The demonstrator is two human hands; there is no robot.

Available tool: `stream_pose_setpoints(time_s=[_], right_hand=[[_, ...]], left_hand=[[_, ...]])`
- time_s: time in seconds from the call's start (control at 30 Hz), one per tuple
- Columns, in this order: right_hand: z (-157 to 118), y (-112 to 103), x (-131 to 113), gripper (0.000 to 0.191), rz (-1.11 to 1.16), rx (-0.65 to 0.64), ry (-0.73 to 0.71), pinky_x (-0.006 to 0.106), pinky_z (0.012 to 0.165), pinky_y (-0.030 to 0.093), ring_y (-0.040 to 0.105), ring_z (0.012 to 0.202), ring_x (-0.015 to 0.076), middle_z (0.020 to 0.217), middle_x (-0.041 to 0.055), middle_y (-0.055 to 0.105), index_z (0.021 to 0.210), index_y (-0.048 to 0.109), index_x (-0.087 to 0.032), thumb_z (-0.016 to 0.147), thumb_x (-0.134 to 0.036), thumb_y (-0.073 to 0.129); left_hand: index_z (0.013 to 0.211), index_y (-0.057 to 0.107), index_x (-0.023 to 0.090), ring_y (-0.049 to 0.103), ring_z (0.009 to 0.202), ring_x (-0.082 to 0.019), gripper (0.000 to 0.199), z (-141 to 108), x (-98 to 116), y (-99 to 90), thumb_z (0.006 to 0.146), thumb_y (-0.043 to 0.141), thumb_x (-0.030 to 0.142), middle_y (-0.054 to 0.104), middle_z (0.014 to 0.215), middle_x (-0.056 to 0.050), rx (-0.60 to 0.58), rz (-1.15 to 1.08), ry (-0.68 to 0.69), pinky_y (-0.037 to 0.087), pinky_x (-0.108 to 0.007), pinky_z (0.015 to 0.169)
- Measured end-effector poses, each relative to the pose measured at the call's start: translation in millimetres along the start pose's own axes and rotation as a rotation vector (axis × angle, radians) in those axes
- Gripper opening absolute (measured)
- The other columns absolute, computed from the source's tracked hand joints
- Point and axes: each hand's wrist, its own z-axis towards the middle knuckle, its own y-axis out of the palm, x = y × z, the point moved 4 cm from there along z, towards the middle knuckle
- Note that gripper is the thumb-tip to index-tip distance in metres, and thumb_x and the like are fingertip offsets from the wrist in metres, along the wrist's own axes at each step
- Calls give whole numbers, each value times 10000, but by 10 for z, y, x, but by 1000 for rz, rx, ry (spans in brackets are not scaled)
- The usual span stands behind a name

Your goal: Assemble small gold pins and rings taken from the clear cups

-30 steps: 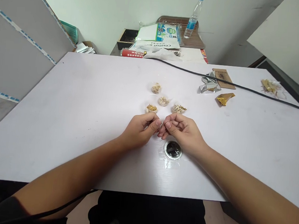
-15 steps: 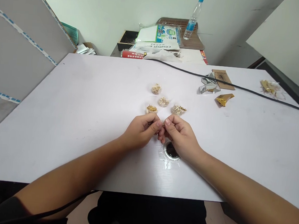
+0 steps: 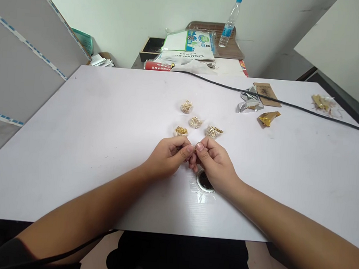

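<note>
My left hand [image 3: 172, 155] and my right hand [image 3: 216, 160] meet above the table, thumbs and forefingers pinched together. Between the fingertips is a tiny gold-coloured piece [image 3: 195, 149], mostly covered by the fingers, so its kind does not show. Just beyond the hands stand small clear cups of gold-coloured pieces: one cup [image 3: 181, 131] by the left fingers, another cup [image 3: 213, 132] by the right, and a cup [image 3: 195, 122] and a farther cup [image 3: 186, 106] behind. Under my right hand lies a round dark dish [image 3: 205, 181] with a pale rim, partly hidden.
A black cable [image 3: 242, 90] crosses the far right of the white table [image 3: 89, 131]. Near it lie silver foil [image 3: 250, 105], a brown packet [image 3: 267, 94], a gold wrapper [image 3: 268, 118] and a plastic bag [image 3: 323, 104]. A water bottle [image 3: 227, 30] stands behind the table.
Both hands keep the same pinched pose around the small piece. The view has shifted very slightly; nothing on the table has visibly moved.
</note>
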Motion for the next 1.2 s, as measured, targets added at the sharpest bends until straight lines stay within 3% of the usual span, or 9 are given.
stream_pose_setpoints(time_s=[0.4, 0.9, 1.2], right_hand=[[-8, -14, 11, 435, -5, 37, 6, 222, 494, 428, 551, 539, 96, 599, -13, 593, 736, 456, -183, 852, -529, 693], [-3, 8, 98, 391, 445, -18, 254, 150, 534, 456, 611, 578, 68, 651, -12, 657, 717, 496, -158, 753, -353, 832], [-6, 30, 147, 381, 563, -19, 339, 137, 595, 486, 602, 612, 58, 644, -10, 648, 695, 518, -157, 714, -318, 863]], left_hand=[[718, 520, 150, 629, 635, -135, 341, -29, 0, -41, 979, 523, 369, 637, 661, -32, 80, 230, 63, 472, -274, 619], [742, 565, 130, 617, 641, -116, 314, -32, 11, -55, 972, 541, 342, 631, 653, -27, 123, 197, 64, 465, -246, 636], [727, 566, 129, 578, 618, -98, 316, -20, 33, -57, 961, 553, 342, 633, 645, -23, 150, 225, 80, 450, -223, 612]])
